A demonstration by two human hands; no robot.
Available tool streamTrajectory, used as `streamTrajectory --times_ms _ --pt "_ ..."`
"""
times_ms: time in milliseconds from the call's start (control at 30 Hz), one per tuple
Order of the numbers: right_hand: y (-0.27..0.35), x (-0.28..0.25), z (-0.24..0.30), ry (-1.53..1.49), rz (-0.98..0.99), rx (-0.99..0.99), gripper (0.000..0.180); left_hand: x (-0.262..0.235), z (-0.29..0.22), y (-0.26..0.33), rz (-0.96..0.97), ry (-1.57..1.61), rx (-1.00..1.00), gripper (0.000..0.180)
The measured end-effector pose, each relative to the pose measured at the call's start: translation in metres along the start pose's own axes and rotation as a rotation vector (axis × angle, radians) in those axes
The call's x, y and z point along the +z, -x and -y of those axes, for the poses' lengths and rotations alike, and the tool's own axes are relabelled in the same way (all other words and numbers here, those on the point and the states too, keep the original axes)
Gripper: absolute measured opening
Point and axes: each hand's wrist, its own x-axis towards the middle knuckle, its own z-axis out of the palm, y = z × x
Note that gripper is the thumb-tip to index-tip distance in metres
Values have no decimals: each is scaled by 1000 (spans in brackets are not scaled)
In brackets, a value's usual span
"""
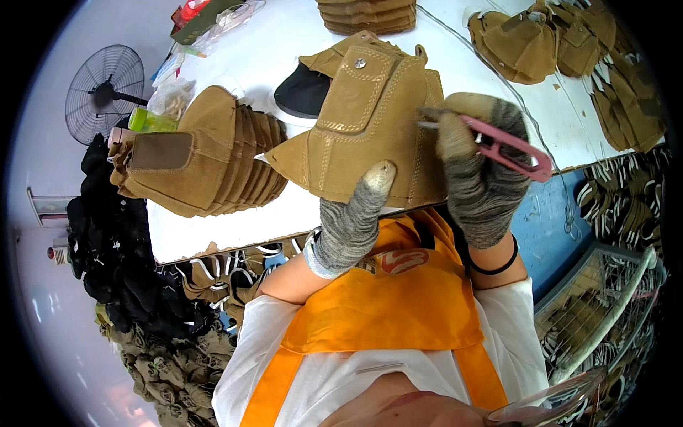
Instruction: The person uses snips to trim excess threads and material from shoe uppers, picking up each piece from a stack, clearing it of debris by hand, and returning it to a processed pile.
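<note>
A tan suede boot upper (356, 160) with pale double stitching, a pocket flap and a metal snap is held up over the near side of the table. My left hand (348, 228), in a grey knitted glove, grips its lower edge with the thumb on the front; the other fingers are hidden behind it. My right hand (484, 178), gloved too, is closed round pink-handled thread snips (514, 149). The blades point left, against or just in front of the upper's right side; I cannot tell whether they touch it.
A stack of tan uppers (206, 156) stands to the left on the white table (192, 238), with another stack (366, 16) at the back. More uppers (512, 43) lie at the far right. A fan (105, 94) stands left, and a wire basket (590, 313) at lower right.
</note>
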Motion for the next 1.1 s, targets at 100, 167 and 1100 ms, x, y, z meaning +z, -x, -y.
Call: streamTrajectory --times_ms 100,167,1100 --pt "6 2 -10 -41 91 56 25 0 1 -1 5 9 -9 60" --pt "0 4 5 105 173 -160 29 0 1 -1 3 12 -16 61" --pt "-5 2 11 -220 -148 168 30 -5 -2 -1 -3 13 -43 71"
